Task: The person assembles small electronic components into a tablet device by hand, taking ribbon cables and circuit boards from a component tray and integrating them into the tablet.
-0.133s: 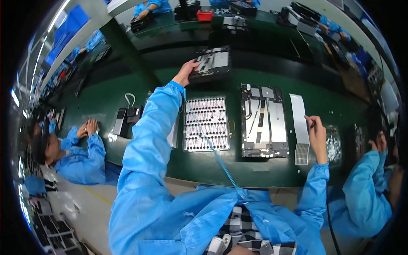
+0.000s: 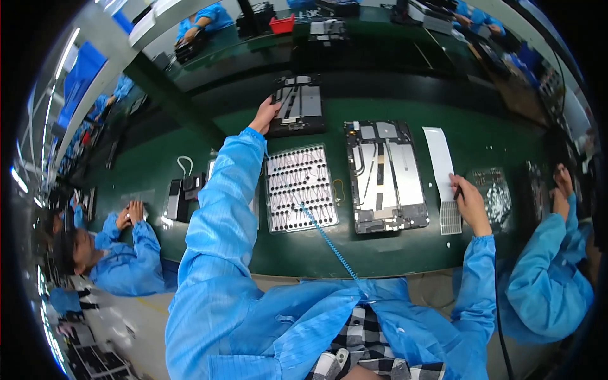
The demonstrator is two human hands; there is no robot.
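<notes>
Holding far device [image 2: 309, 101] w/ L hand [image 2: 265, 116], R hand's [image 2: 473, 207] grip clamped on dk tool [image 2: 458, 192] nr wht strip [image 2: 437, 152].

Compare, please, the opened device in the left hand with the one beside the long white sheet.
The far device is gripped by the left hand; the near device has no hand on it. The far device looks smaller in this view, the near device larger. Both show silver panels and dark edges.

Wearing bright-blue smock [image 2: 253, 332]; long loose sleeves [image 2: 221, 196] creasing, gathering at cuffs [image 2: 254, 133]; black-and-white checked shirt [image 2: 362, 330] showing through open front; coiled blue cord [image 2: 329, 242] stretching from smock.
</notes>
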